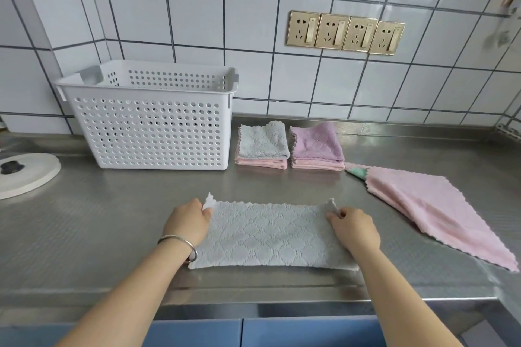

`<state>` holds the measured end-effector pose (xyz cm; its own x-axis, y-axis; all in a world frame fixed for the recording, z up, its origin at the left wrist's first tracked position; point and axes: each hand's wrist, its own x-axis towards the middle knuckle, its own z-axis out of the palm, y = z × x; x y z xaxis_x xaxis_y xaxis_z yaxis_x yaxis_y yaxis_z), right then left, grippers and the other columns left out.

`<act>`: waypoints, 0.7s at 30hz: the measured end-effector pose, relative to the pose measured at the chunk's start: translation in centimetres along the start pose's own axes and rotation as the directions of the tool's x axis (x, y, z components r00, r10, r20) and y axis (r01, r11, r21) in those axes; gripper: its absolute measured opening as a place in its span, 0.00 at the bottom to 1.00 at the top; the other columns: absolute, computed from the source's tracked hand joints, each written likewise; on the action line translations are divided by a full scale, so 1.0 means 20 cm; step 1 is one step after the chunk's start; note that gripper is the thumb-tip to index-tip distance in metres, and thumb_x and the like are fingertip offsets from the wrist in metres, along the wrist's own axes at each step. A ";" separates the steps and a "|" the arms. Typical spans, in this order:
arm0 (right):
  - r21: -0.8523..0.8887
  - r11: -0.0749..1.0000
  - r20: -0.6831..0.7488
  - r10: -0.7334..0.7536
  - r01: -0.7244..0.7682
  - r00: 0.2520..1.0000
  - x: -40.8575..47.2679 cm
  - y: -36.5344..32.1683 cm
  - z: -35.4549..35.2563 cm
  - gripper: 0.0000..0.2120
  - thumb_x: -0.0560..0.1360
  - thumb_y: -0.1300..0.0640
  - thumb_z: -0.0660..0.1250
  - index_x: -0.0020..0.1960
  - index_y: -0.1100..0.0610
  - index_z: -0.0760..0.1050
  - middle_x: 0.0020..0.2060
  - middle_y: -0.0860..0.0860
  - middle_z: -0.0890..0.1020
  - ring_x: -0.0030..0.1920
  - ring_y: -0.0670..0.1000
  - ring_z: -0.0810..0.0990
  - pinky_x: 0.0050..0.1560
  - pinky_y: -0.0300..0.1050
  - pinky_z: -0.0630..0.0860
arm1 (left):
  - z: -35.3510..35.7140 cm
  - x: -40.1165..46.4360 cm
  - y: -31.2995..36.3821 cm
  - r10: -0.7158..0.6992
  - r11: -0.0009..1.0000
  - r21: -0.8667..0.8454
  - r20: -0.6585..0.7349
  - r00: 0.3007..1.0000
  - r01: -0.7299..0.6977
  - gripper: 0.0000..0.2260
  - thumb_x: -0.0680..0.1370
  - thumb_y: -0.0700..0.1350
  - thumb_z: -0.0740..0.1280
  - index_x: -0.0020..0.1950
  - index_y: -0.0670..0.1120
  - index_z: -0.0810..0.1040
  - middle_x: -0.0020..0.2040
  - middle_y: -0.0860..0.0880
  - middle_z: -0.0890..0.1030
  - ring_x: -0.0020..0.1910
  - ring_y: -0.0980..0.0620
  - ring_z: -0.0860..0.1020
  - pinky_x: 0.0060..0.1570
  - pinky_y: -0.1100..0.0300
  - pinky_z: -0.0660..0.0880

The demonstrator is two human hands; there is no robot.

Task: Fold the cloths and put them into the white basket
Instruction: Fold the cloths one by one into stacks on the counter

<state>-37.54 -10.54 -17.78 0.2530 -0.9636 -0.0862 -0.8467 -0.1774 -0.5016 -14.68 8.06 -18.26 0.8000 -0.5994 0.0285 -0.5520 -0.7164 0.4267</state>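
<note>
A grey quilted cloth (270,234) lies folded into a long strip on the steel counter in front of me. My left hand (189,222) pinches its far left corner, and my right hand (353,227) pinches its far right corner. The white perforated basket (149,127) stands at the back left against the tiled wall. To its right sit two folded stacks: a grey cloth on a pink one (262,146) and a purple cloth on a pink one (317,148). A loose pink cloth (431,208) lies spread at the right, with a green cloth corner (359,172) peeking from under it.
A round white lid with a dark knob (22,175) sits at the left edge of the counter. Several gold wall sockets (345,32) are set in the tiles. The counter's front edge (253,298) runs just below the grey cloth.
</note>
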 end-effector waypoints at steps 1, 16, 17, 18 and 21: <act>0.011 1.000 -0.038 0.000 0.001 0.999 -0.02 -0.01 -0.01 0.12 0.77 0.47 0.59 0.52 0.55 0.72 0.54 0.56 0.79 0.50 0.59 0.76 0.44 0.45 0.69 | 0.00 -0.02 0.00 0.001 1.000 -0.005 -0.042 0.999 -0.002 0.12 0.78 0.49 0.60 0.51 0.40 0.71 0.53 0.38 0.79 0.53 0.38 0.77 0.47 0.52 0.72; -0.301 0.812 0.197 -0.461 0.500 0.865 -0.36 -0.01 0.19 0.54 0.53 0.28 0.17 0.76 0.41 0.46 0.77 0.43 0.45 0.77 0.47 0.42 0.75 0.49 0.42 | 0.15 -0.20 0.17 0.305 0.854 0.282 0.412 0.859 -0.438 0.39 0.66 0.77 0.41 0.74 0.64 0.40 0.76 0.57 0.36 0.75 0.49 0.34 0.69 0.35 0.34; -0.320 0.824 0.180 -0.432 0.468 0.884 -0.36 0.03 0.17 0.54 0.53 0.28 0.16 0.76 0.41 0.45 0.77 0.43 0.44 0.77 0.47 0.42 0.75 0.49 0.42 | 0.14 -0.21 0.16 0.310 0.854 0.276 0.412 0.857 -0.442 0.38 0.66 0.77 0.42 0.73 0.64 0.40 0.76 0.57 0.35 0.75 0.49 0.33 0.69 0.35 0.34; -0.316 0.841 0.180 -0.402 0.440 0.898 -0.36 0.06 0.14 0.50 0.57 0.27 0.19 0.76 0.41 0.44 0.77 0.43 0.44 0.77 0.47 0.42 0.75 0.49 0.43 | 0.14 -0.21 0.15 0.317 0.855 0.264 0.415 0.853 -0.446 0.41 0.64 0.78 0.40 0.73 0.64 0.39 0.76 0.57 0.35 0.75 0.49 0.33 0.69 0.35 0.34; -0.223 0.913 0.155 -0.313 0.342 0.937 -0.36 0.13 0.06 0.31 0.77 0.36 0.45 0.76 0.47 0.47 0.77 0.46 0.47 0.77 0.49 0.45 0.75 0.47 0.46 | 0.12 -0.21 0.14 0.319 0.852 0.250 0.448 0.835 -0.460 0.47 0.54 0.79 0.32 0.73 0.65 0.38 0.76 0.56 0.34 0.75 0.48 0.32 0.69 0.36 0.34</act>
<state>-41.01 -3.85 -19.60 0.5747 -0.8164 -0.0569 -0.7908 -0.5360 -0.2955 -20.23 7.63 -19.38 0.3866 -0.8893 -0.2444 -0.8971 -0.4241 0.1242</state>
